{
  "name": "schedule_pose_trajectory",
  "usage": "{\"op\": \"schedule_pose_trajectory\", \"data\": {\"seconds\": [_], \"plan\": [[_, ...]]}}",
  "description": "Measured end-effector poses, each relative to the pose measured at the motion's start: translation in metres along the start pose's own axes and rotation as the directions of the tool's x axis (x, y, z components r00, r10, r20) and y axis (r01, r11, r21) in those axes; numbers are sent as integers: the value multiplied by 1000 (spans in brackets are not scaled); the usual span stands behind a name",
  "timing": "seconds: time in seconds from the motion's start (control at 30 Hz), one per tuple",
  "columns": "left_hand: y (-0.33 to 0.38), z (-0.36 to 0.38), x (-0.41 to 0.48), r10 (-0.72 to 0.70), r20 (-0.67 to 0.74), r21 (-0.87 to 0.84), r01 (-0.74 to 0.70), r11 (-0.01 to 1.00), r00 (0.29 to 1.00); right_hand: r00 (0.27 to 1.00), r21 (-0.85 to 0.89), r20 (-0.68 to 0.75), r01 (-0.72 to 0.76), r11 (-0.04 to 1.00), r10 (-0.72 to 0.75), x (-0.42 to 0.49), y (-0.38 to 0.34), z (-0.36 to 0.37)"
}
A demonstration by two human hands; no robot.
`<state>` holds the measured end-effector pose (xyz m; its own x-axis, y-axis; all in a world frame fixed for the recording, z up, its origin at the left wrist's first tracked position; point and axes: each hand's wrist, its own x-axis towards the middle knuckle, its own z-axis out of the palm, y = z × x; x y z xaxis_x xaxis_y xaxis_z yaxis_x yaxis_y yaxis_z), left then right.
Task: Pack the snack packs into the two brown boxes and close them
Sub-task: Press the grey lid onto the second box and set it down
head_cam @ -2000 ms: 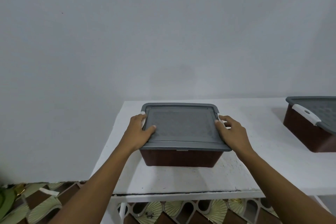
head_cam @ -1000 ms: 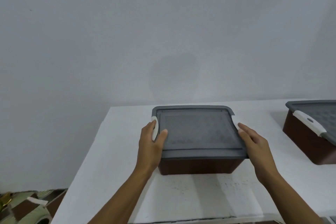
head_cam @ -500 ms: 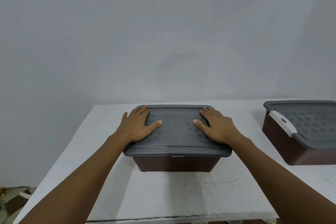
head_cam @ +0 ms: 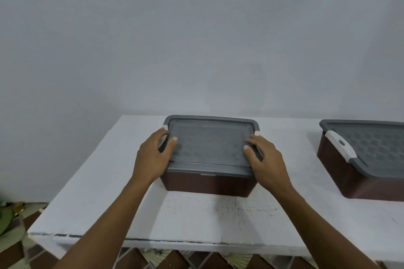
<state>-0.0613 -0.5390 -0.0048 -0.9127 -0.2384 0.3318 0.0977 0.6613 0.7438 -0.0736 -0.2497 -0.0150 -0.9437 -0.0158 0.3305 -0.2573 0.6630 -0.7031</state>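
A brown box (head_cam: 207,184) with a grey lid (head_cam: 209,146) on it stands mid-table in the head view. My left hand (head_cam: 153,157) clasps its left side, thumb on the lid and fingers curled over the white side latch (head_cam: 165,128). My right hand (head_cam: 267,159) clasps the right side the same way, over the other white latch (head_cam: 257,133). A second brown box (head_cam: 360,185) stands at the right, under its own grey lid (head_cam: 376,148) with a white latch (head_cam: 338,144) folded onto it. No snack packs are in view.
Both boxes rest on a white table (head_cam: 196,214) pushed against a plain wall (head_cam: 196,39). The table's front edge runs just below my forearms. Patterned tiles (head_cam: 13,231) show on the floor at the lower left.
Half a second ago both palms lay flat on top of the lid. They have since slid outward to the box's two sides, over the white latches.
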Motion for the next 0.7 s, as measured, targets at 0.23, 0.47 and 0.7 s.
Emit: {"op": "schedule_pose_trajectory", "data": {"seconds": [0.23,0.47,0.7], "plan": [[4,28,40,25,-68,-18,-26,1000,997,993,15,-101,66,998,-64,50,25,5],[4,66,118,46,-47,34,-45,998,998,994,-35,-81,66,997,-69,134,47,14],[-1,98,189,66,-7,125,-65,990,998,995,-20,-94,37,999,-39,202,63,26]]}}
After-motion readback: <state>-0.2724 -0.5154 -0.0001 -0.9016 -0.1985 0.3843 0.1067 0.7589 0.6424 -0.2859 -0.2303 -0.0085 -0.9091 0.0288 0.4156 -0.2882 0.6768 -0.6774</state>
